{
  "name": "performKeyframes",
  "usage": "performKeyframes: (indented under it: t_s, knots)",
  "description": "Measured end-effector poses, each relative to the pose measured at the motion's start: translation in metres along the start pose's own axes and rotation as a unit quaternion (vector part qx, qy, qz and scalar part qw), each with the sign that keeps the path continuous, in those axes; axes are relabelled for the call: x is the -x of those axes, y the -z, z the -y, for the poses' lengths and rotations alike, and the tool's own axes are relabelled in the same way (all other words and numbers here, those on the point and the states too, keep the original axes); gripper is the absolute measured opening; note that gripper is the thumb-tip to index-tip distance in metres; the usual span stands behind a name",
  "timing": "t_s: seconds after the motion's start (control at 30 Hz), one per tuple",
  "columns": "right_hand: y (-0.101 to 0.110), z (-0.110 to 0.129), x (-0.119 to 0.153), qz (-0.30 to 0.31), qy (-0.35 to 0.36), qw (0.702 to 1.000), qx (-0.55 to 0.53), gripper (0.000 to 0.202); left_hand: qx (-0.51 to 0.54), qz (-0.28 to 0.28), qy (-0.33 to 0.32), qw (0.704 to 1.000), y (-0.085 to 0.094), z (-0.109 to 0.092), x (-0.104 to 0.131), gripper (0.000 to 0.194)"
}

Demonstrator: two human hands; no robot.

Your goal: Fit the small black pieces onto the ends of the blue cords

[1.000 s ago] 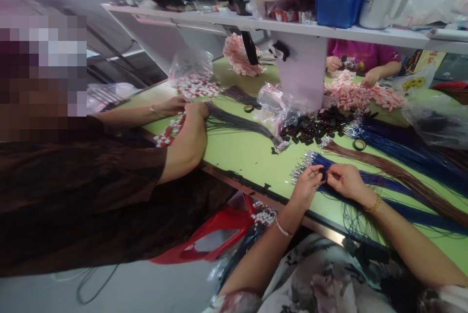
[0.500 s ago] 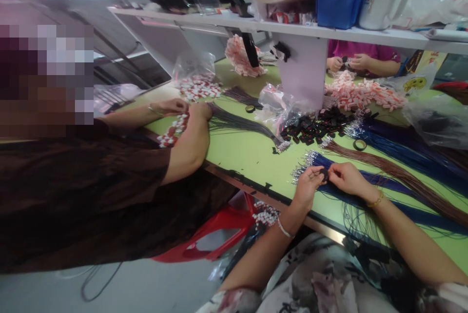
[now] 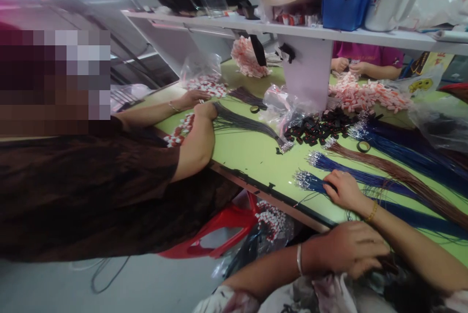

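Observation:
My right hand rests on the green table, its fingers closed round a bundle of dark blue wires with silvery ends pointing left. Low in front of my body is my left hand, back up and fingers bent, near something dark at my lap; what it holds, if anything, is hidden. Beyond my right hand lie another blue wire bundle and a long brown bundle. A roll of black tape sits beside the brown wires. Black connectors are heaped behind.
At the left, a person's hands are at grey wires and red-and-white connectors. Across the table, another person's hands show under a white shelf. A red stool stands below the table edge.
My left hand has left the wires and moved down to my lap. My right hand has lowered onto the blue bundle. The left co-worker's far hand has reached forward to the connectors.

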State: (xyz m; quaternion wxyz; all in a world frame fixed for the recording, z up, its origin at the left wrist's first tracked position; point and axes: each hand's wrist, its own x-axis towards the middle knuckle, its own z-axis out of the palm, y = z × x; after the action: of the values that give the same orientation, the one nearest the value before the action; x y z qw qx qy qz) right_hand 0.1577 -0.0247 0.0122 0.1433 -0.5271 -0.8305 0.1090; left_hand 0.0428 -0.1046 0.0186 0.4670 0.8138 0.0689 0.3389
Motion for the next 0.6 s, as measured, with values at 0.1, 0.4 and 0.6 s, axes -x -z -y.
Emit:
performKeyframes:
  t_s: [0.1, 0.4, 0.6]
  knots:
    - [0.002, -0.001, 0.005, 0.03, 0.039, 0.999, 0.004, 0.019, 0.017, -0.197, 0.117, 0.973, 0.053, 0.016, -0.007, 0.027]
    - [0.004, -0.004, 0.002, 0.009, 0.003, 0.996, -0.093, 0.016, -0.36, -0.266, 0.307, 0.84, 0.203, 0.117, -0.027, 0.037]
    - [0.003, -0.004, 0.0, 0.006, -0.012, 0.995, -0.098, 0.019, -0.442, -0.19, 0.332, 0.811, 0.211, 0.123, -0.024, 0.017]
